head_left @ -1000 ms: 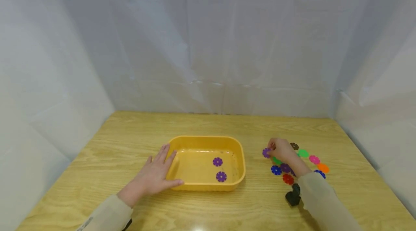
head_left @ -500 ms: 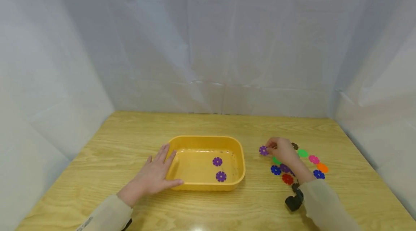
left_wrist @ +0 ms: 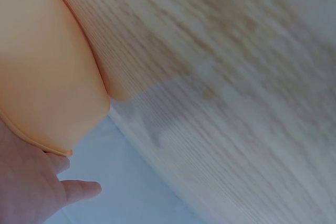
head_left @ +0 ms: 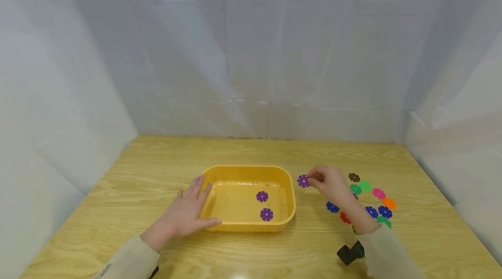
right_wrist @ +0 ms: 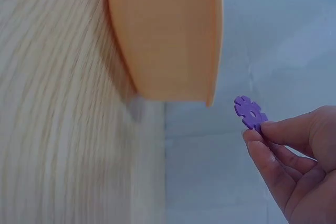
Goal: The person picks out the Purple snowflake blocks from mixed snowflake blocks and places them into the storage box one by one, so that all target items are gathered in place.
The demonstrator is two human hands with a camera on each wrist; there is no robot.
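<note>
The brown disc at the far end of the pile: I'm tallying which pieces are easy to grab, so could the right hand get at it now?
Probably not at once: the right hand pinches a purple disc. The brown disc lies uncovered on the table, close beside that hand.

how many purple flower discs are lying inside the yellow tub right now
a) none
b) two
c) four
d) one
b: two purple discs lie on the floor of the yellow tub; a third purple disc is pinched in the right hand, outside the tub's right rim.
</note>
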